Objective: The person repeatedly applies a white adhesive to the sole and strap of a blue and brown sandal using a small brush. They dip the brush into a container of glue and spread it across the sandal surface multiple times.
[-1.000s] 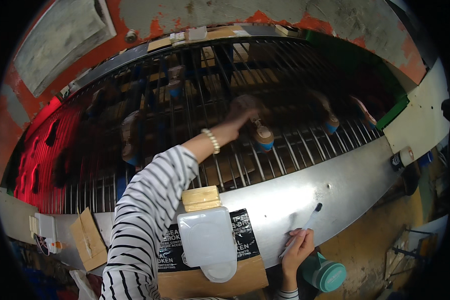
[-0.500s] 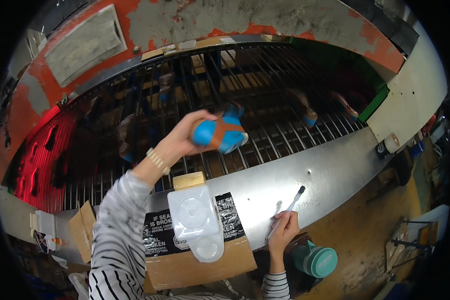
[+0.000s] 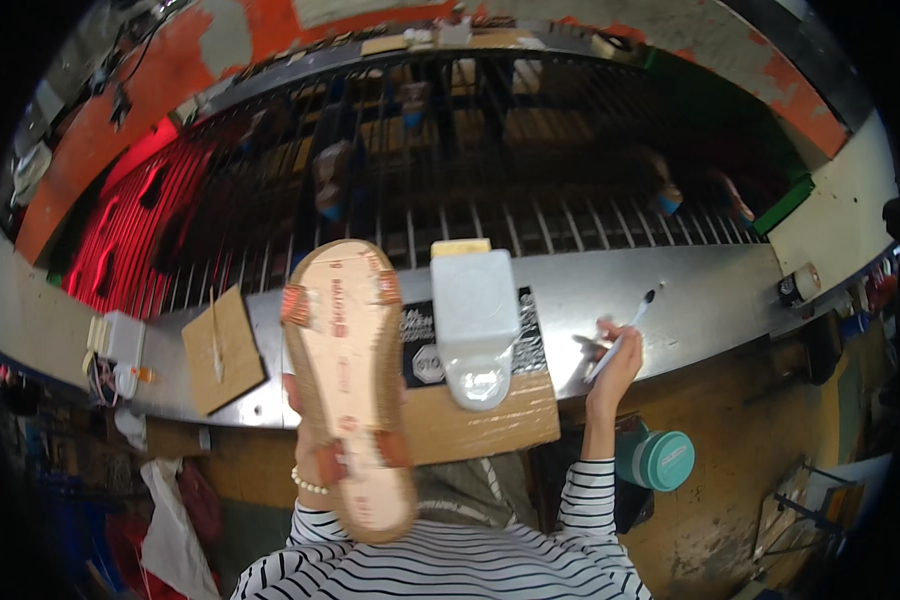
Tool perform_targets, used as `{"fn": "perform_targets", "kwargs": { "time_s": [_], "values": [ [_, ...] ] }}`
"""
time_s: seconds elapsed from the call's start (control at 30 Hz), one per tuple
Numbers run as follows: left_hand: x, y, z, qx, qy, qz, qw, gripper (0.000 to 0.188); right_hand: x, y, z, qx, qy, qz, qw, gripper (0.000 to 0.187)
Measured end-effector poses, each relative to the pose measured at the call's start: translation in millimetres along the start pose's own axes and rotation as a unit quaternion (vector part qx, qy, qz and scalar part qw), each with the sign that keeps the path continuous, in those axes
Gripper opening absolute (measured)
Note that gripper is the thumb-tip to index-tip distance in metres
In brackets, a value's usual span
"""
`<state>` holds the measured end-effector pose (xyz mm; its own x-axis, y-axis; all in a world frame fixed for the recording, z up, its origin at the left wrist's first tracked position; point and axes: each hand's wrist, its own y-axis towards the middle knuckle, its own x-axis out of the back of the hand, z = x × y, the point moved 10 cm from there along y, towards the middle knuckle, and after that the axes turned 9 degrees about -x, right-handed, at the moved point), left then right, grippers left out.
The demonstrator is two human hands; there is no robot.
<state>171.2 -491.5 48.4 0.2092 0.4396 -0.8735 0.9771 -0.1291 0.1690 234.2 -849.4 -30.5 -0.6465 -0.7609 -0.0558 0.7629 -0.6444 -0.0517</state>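
In front of my chest, my left hand [image 3: 307, 440] holds up a lasted sandal [image 3: 345, 360] with its pale, stamped underside facing me. Brown strap ends are folded over the sandal's edges. Most of the left hand is hidden behind the sandal; a bead bracelet circles the wrist. Over the metal ledge, my right hand [image 3: 618, 368] is closed around the slim pale handle of a brush [image 3: 642, 305], its dark tip pointing away from me. Between the hands, a white plastic container [image 3: 475, 300] stands on a cardboard box [image 3: 480, 425] with black printed tape.
Beyond the metal ledge [image 3: 690, 285] runs a conveyor of metal rods [image 3: 440, 228], with several shoe lasts [image 3: 667, 195] on it and a red glow at left. Cardboard with a brush [image 3: 216, 345] lies left. A teal-lidded container [image 3: 665, 460] stands below right; a jar [image 3: 798, 287] sits far right.
My left hand has brought the sandal back from over the conveyor toward me and turned its underside up. The view has shifted; the right hand still grips the brush.
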Motion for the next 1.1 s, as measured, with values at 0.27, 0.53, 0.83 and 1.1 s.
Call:
{"fn": "perform_targets", "kwargs": {
  "time_s": [0.27,0.53,0.83,1.1],
  "values": [
    [12,-28,13,0.048,0.34,-0.045,0.938,0.118,-122,-168,145,0.207,0.005,0.358,0.91,0.032],
    [7,-39,21,0.045,0.324,-0.034,0.944,0.115,-123,-190,122,0.116,0.001,0.451,0.885,0.036],
    [59,-51,-5,-0.001,-0.039,-0.149,0.988,0.084,-44,-147,50,-0.099,-0.235,0.364,0.896,0.018],
    [-7,-9,-60,-0.046,-0.002,0.14,0.989,0.057,-54,-129,81,0.412,-0.482,0.185,0.751,0.015]
  ]
}}
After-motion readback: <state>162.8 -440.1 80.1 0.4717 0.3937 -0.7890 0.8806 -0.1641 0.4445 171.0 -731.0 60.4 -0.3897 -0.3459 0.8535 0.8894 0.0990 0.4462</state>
